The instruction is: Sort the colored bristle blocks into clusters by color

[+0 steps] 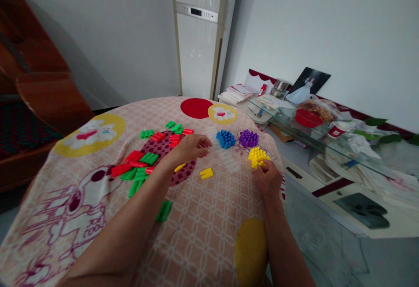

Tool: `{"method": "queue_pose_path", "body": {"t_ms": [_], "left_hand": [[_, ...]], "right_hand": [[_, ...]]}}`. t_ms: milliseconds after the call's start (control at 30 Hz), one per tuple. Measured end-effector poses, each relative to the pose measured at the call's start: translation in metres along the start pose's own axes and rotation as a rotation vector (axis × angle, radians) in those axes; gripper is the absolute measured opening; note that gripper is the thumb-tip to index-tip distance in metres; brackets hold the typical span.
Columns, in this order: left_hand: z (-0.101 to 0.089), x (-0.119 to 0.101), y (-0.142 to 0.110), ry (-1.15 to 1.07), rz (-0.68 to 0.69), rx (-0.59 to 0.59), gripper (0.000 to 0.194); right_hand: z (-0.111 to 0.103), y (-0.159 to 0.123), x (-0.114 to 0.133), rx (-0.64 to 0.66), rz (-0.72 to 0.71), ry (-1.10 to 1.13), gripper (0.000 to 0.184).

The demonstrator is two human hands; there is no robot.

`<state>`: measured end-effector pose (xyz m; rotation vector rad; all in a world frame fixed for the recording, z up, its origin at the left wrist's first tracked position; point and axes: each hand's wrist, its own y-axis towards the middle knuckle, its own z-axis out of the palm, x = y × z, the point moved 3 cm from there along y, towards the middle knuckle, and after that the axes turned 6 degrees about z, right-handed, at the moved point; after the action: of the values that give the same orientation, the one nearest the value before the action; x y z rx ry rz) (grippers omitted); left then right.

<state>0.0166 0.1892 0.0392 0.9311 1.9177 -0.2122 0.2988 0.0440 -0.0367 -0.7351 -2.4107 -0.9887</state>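
Note:
My left hand [194,146] hovers over the middle of the table, fingers bent and slightly apart, with nothing visible in them. Just below it lie a yellow plastic piece [206,173] and another yellow one partly behind my forearm. At the right, my right hand [269,179] pinches at the near edge of a tight cluster of yellow pieces [258,157]; the fingertips are partly hidden. Behind that stand a purple cluster [249,138] and a blue cluster [225,139]. Pale, whitish pieces [231,163] lie in a row between my hands.
Red pieces [134,155] and green pieces [149,158] lie scattered left of my forearm on the patterned tablecloth [196,234]. A glass-topped cabinet [314,141] with papers and a red bowl [308,118] adjoins the right edge. A wooden chair [49,95] stands left.

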Motion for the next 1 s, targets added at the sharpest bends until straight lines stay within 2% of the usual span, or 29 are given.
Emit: {"method": "queue_pose_path", "body": {"t_ms": [167, 433, 567, 700, 833, 1000], "left_hand": [[0.013, -0.005, -0.002, 0.235, 0.054, 0.162, 0.020], [0.034, -0.005, -0.008, 0.507, 0.008, 0.298, 0.020], [0.044, -0.001, -0.009, 0.614, -0.015, 0.333, 0.022], [0.052, -0.001, -0.005, 0.584, 0.038, 0.249, 0.018], [0.063, -0.008, -0.001, 0.450, 0.097, 0.186, 0.016], [0.074, -0.017, 0.002, 0.239, 0.068, 0.159, 0.019]], "right_hand": [[0.000, 0.001, 0.001, 0.014, -0.013, -0.039, 0.038], [-0.009, -0.008, 0.010, -0.074, -0.041, 0.130, 0.039], [-0.007, -0.016, 0.021, -0.044, -0.106, 0.184, 0.035], [0.000, -0.029, 0.048, 0.108, -0.293, 0.256, 0.030], [0.008, -0.046, 0.072, 0.280, -0.490, 0.293, 0.028], [0.013, -0.051, 0.077, 0.297, -0.542, 0.221, 0.023]]}}
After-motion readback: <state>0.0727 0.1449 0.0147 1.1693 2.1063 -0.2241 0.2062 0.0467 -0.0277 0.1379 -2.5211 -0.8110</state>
